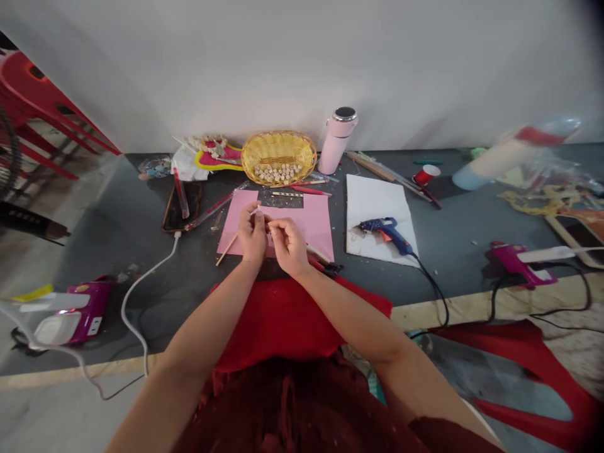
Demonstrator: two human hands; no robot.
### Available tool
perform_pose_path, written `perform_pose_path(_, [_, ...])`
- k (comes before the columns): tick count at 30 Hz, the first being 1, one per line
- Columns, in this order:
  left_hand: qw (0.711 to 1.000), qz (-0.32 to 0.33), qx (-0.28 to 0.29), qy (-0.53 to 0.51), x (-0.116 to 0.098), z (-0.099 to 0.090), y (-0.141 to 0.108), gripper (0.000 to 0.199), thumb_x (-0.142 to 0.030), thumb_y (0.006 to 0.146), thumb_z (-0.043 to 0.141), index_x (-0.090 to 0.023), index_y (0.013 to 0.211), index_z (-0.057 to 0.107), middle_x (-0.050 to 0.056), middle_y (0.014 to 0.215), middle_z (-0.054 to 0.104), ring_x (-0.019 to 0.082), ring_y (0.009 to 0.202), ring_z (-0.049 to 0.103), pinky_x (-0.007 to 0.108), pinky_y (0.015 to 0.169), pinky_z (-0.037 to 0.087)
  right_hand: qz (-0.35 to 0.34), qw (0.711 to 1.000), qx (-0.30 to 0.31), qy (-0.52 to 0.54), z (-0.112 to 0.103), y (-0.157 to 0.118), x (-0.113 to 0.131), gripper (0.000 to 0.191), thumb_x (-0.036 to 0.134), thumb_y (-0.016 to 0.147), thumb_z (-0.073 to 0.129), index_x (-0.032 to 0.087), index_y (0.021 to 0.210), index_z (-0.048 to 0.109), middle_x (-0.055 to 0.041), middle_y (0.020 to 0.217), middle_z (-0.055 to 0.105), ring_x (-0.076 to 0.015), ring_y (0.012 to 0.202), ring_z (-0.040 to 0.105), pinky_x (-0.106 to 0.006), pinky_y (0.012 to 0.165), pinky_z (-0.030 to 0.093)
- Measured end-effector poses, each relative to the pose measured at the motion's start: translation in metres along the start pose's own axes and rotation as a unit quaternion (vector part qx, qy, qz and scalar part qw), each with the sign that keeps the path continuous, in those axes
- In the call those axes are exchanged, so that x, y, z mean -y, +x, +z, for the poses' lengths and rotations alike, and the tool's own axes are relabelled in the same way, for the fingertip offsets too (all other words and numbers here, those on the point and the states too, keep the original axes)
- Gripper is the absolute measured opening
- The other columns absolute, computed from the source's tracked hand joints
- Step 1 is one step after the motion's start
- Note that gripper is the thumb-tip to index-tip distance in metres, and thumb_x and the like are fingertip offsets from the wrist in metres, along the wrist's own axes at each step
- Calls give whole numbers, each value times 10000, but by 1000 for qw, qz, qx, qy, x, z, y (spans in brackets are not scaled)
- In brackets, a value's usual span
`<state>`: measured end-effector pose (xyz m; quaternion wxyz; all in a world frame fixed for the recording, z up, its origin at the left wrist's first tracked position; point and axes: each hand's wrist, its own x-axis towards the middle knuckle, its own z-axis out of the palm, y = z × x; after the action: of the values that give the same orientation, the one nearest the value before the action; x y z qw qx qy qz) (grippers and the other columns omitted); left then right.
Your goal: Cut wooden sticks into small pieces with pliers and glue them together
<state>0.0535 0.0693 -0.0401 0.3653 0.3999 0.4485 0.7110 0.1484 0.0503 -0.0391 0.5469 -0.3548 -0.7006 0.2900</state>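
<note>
My left hand point(253, 236) and my right hand point(289, 246) are close together over a pink sheet of paper point(317, 220). Both are closed in a pinch. A tiny pale tip shows at the left fingertips, but what either hand holds is too small to make out. A thin wooden stick point(227, 250) slants out beside my left hand; whether it is held or lies on the paper is unclear. Behind the hands, a yellow wicker basket point(278, 146) contains several small pale pieces point(278, 172). Pencils point(309, 190) lie before it.
To the right, a blue glue gun point(387, 233) rests on a white board point(377, 195). A pink bottle point(336, 141) stands by the wall. A phone point(174, 211) lies left, its white cable point(136, 283) crossing the table. A red cloth point(283, 321) covers the near edge.
</note>
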Motion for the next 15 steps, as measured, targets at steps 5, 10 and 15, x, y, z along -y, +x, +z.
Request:
perform_pose_path(5, [1000,4,12,21,-8,-10,-10,192,-278,890,522,-177,1050,557,-21,642,564,76,526,493,196,514,414,-8,1000,1,14,3,-4,5,139,275,953,420,215,1019,527,-46,933,572,-137,848,576,-291,782,497])
perform_pose_path(10, [999,-5,37,26,-11,-15,-14,203,-258,896,504,-178,1081,528,-20,655,580,69,506,474,195,498,401,33,999,-3,14,1,-2,-2,154,311,951,424,218,1017,527,-47,945,593,-134,833,590,-279,748,504])
perform_pose_path(15, [996,-41,83,14,-12,-10,-16,231,-288,871,548,-187,1075,510,-2,727,625,75,547,533,209,549,445,56,998,-40,12,-7,6,-4,150,308,938,447,220,1020,537,-44,959,619,-135,847,607,-276,759,514])
